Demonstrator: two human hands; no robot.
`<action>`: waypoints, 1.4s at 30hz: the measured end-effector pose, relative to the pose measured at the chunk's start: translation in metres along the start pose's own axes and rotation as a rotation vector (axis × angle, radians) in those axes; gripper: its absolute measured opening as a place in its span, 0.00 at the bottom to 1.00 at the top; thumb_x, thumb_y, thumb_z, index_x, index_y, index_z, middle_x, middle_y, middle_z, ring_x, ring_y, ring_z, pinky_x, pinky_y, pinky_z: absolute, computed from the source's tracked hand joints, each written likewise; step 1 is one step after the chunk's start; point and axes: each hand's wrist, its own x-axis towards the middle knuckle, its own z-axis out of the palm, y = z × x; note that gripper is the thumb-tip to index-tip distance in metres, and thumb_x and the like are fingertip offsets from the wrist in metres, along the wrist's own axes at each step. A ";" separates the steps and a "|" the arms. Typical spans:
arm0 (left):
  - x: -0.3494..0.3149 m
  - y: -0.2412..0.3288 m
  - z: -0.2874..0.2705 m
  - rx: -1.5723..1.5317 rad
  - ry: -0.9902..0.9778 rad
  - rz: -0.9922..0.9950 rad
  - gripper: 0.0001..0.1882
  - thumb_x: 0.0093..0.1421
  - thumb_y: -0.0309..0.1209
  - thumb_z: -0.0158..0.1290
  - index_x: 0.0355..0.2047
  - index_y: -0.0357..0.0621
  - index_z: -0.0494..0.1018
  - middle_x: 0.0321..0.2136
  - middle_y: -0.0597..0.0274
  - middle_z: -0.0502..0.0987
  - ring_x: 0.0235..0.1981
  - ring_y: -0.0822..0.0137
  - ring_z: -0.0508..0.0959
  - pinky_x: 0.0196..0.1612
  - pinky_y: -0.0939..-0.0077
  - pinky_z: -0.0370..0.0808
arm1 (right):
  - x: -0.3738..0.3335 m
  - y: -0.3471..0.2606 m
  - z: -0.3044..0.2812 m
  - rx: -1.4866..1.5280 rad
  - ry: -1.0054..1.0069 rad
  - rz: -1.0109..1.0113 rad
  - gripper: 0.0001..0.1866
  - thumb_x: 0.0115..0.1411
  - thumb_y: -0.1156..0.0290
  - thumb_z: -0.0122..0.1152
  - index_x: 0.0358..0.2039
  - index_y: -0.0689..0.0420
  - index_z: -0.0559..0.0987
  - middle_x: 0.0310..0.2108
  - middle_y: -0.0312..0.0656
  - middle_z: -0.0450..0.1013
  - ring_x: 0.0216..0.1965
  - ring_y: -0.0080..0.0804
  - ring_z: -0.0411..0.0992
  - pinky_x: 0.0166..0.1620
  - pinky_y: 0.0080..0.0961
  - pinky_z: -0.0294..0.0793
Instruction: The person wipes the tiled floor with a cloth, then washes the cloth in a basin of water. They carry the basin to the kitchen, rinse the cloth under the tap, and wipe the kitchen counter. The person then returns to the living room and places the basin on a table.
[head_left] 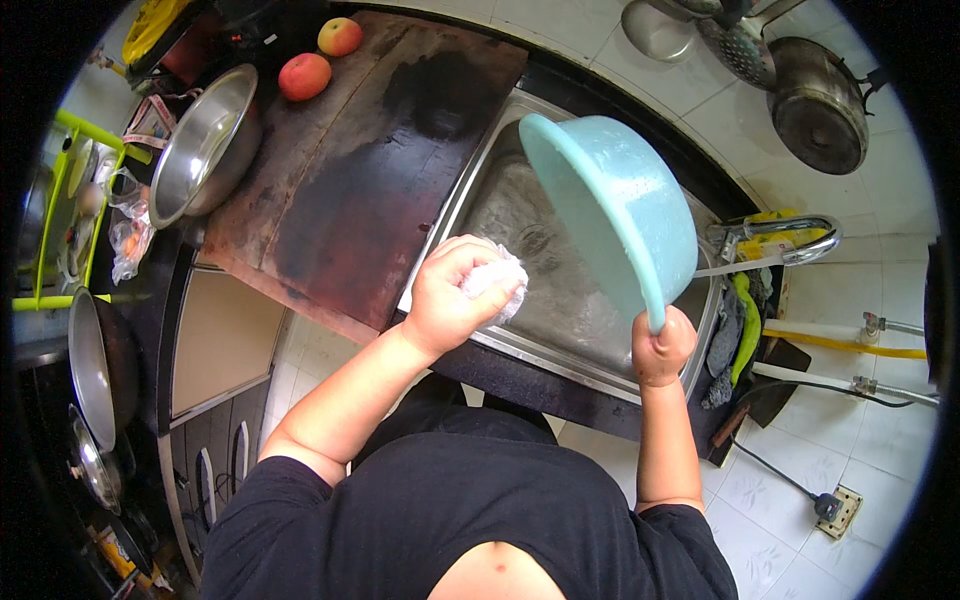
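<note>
A pale blue plastic basin [645, 190] is tipped on its side over the metal sink [510, 215], its mouth turned toward the left. My right hand [664, 347] is closed on the basin's near rim. In my left hand [448, 295] is a crumpled white cloth [505, 285], squeezed in the fingers above the sink's near left edge, apart from the basin. Part of the sink's right side is hidden behind the basin.
Left of the sink lies a dark, wet wooden board [350, 180], with two red fruits [304, 77] behind it. A steel bowl [205, 150] leans at its left. The faucet [800, 240] stands right of the basin, near hanging cloths [735, 330]. Pots [818, 110] hang on the tiled wall.
</note>
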 end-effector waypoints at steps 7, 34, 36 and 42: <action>0.008 0.005 0.019 -0.043 -0.018 0.021 0.08 0.45 0.28 0.58 0.24 0.38 0.72 0.27 0.58 0.74 0.30 0.64 0.74 0.35 0.73 0.69 | -0.042 0.027 0.027 0.326 0.011 0.722 0.04 0.47 0.77 0.54 0.21 0.61 0.69 0.17 0.39 0.66 0.19 0.31 0.65 0.25 0.25 0.64; 0.031 -0.049 0.124 -1.557 -0.354 -1.042 0.35 0.61 0.55 0.25 0.58 0.40 0.51 0.60 0.54 0.51 0.60 0.54 0.53 0.60 0.56 0.51 | -0.165 0.144 0.064 -0.003 -0.493 1.187 0.23 0.48 0.60 0.57 0.41 0.62 0.72 0.36 0.49 0.71 0.39 0.44 0.70 0.41 0.33 0.69; 0.033 -0.046 0.119 -1.583 -0.400 -1.025 0.38 0.59 0.58 0.26 0.59 0.42 0.49 0.60 0.53 0.51 0.60 0.54 0.52 0.60 0.56 0.49 | -0.153 0.134 0.062 -0.014 -0.473 1.174 0.23 0.48 0.60 0.56 0.41 0.62 0.73 0.38 0.51 0.71 0.41 0.45 0.70 0.46 0.31 0.67; 0.025 -0.062 0.098 0.177 -0.612 -0.615 0.25 0.59 0.46 0.43 0.51 0.44 0.66 0.55 0.48 0.60 0.60 0.55 0.55 0.58 0.67 0.54 | -0.165 0.131 0.063 0.021 -0.459 0.993 0.13 0.51 0.64 0.54 0.33 0.59 0.77 0.32 0.48 0.73 0.35 0.40 0.72 0.40 0.28 0.70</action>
